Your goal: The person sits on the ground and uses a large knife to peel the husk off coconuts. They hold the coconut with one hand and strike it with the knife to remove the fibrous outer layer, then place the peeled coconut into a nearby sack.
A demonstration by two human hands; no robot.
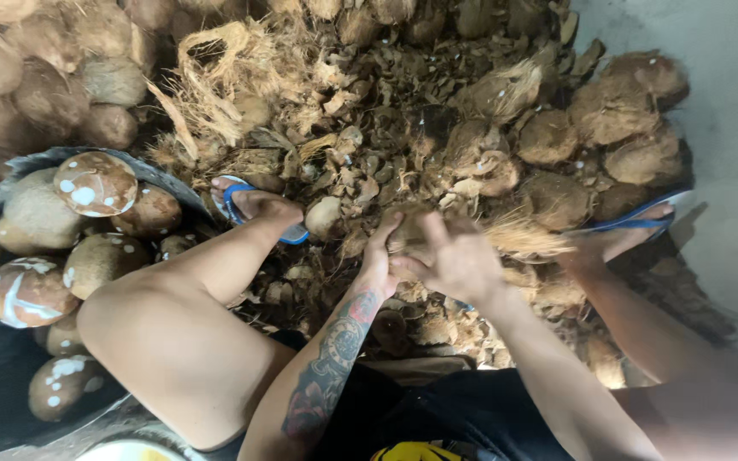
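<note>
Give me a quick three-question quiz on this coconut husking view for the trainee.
1. True or false: both hands, the left hand and the right hand, are on the same husked coconut.
2. Where do the peeled coconuts with white patches lie? A) in the dark tub by the person's left knee B) on the grey floor to the right C) on the lap
3. Fill in: both feet wear blue ____.

Key: 1 true; 2 A; 3 sandals. The loose husk pile lies in front of the feet.
</note>
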